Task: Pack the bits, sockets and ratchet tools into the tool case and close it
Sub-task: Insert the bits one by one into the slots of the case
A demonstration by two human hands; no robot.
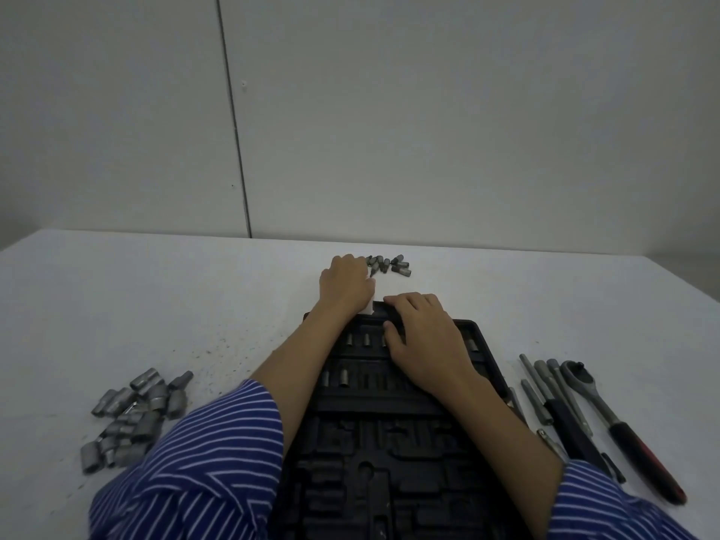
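The black tool case (389, 434) lies open in front of me, with a few sockets seated in its upper rows. My left hand (346, 284) reaches past the case's far edge to a small heap of bits (389, 263), fingers curled at the heap's left end; what they hold is hidden. My right hand (422, 335) rests on the case's far rows, fingers curled over the far rim. A pile of silver sockets (134, 415) lies at the left. The ratchet (619, 422) with its red-and-black handle and several extension bars (545, 387) lie at the right.
The white table (156, 305) meets a grey wall (389, 111) just behind the bits. Dark specks are scattered on the table between the sockets and the case. My blue striped sleeves (202, 461) cover the near corners of the case.
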